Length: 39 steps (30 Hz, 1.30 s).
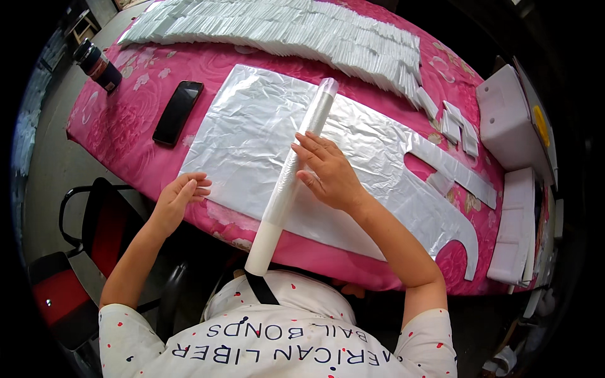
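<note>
A thin, whitish plastic apron (372,148) lies spread over the table, its neck loop and cut-out armholes toward the right. Across it, slanting from the far side to the near edge, rests a long roll wrapped in clear film (285,183); its lower end juts past the table edge toward my body. My right hand (324,167) lies on the roll's upper half, fingers extended and slightly apart. Off the apron's left edge, my left hand (183,195) hovers with loosely curled fingers and nothing visible in it.
Rows of folded white packets (283,31) line the far side. A black phone (178,113) and a dark bottle (97,66) stand left on the pink tablecloth (120,142). White foam boxes (513,120) are at the right, near a few loose packets (459,128). Chairs (69,293) sit lower left.
</note>
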Motion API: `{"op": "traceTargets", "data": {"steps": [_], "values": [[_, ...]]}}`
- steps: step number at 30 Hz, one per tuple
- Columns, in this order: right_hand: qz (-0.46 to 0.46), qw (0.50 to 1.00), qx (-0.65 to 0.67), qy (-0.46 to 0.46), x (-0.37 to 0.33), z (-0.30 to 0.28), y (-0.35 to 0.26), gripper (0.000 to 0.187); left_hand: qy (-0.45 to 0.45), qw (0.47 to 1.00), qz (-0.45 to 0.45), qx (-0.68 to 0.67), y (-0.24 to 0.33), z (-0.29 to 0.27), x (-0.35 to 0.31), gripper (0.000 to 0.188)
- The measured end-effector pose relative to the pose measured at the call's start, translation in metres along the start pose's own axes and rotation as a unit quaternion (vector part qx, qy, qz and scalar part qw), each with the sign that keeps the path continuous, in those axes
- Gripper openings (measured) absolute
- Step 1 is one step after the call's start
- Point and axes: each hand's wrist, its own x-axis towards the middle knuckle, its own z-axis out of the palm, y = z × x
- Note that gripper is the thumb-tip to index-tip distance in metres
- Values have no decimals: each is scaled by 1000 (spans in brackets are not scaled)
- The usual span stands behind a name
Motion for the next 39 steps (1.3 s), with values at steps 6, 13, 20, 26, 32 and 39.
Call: {"op": "traceTargets", "data": {"steps": [6, 13, 20, 26, 32, 39], "values": [[-22, 995, -52, -76, 86, 61, -4, 36, 20, 983, 67, 169, -6, 17, -38, 40], [149, 974, -64, 156, 152, 124, -40, 34, 76, 856, 54, 509, -1, 45, -41, 85], [330, 884, 248, 221, 118, 120, -48, 72, -7, 987, -20, 160, -4, 36, -40, 79], [273, 445, 838, 155, 97, 58, -63, 68, -251, 904, -77, -336, -1, 49, -48, 69], [242, 576, 757, 192, 78, -5, -66, 70, -254, 920, -119, -272, 26, 80, -31, 56], [148, 708, 683, 97, 38, -14, -60, 98, -195, 962, -48, -184, 34, 115, -36, 41]]}}
